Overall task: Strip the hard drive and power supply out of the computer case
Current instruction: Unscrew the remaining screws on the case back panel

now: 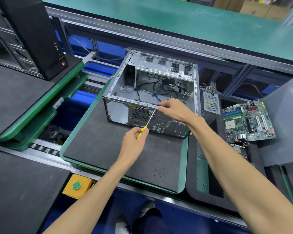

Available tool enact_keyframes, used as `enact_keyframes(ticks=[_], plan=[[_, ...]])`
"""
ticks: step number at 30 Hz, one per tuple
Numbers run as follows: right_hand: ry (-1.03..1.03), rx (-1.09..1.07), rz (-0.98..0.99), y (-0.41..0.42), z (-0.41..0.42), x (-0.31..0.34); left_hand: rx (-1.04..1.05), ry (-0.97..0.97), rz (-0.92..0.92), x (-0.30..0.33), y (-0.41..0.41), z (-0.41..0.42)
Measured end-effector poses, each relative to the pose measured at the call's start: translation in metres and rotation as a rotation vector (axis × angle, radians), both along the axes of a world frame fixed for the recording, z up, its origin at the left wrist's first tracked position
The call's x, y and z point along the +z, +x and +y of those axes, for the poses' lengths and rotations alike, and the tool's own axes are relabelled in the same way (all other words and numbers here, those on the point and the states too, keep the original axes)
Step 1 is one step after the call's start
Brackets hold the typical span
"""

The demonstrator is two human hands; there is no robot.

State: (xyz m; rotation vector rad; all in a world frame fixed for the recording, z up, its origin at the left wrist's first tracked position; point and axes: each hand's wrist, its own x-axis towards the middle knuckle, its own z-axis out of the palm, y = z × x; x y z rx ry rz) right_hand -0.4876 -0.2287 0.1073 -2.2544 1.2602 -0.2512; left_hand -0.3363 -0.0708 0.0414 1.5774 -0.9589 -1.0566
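Case: computer case (152,92) is lying on its side with the open face up, sitting on the dark mat of the green-edged tray (184,159) on the worktop. Rear panel faces the person.

Inside: pretty gutted already tbh. Just loose black cables (161,88) flopping around on the floor of the case, and I can't spot a board in there.

Power supply: the big rectangular cutout (118,112) on the rear panel looks empty, and there's a grey perforated box (210,105) with a bundle of wires standing just beside the case on the right. I'd guess that's the PSU, already out.

Motherboard: green board (249,120) is lying off to the right, well apart from the case.

Hard drive: can't see one anywhere for sure. The drive cage (164,68) at the far end looks empty from here, but the view into it is poor.

Left hand: left hand (135,139) is wrapped around the yellow handle of the screwdriver (148,121), shaft angled up toward the top edge of the rear panel.

Right hand: right hand (173,109) is pinching that same top edge, right where the tip lands, so it's steadying the case or the bit. Can't tell which.

Left to do: my read is it's nearly stripped, with some last screw or bracket on the rear rail.
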Motion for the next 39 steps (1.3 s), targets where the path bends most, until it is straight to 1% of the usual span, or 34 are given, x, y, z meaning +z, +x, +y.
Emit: enact_keyframes(ticks=[13, 17, 25, 39], plan=[[-0.005, 0.027, 0.016, -0.0038, 0.0026, 0.0021, 0.000, -0.002, -0.085, -0.0001, -0.0007, -0.0002], [-0.013, 0.024, 0.013, -0.0022, 0.0013, 0.0015, 0.000, -0.017, -0.089, 0.0009, -0.0015, 0.0016], [-0.015, 0.033, 0.013, -0.0022, 0.0012, 0.0023, 0.005, 0.011, -0.117, 0.0007, -0.0010, -0.0002], [0.000, 0.014, 0.023, -0.0019, 0.0041, 0.0038, 0.003, 0.009, -0.026, 0.0016, -0.0001, 0.0008]])
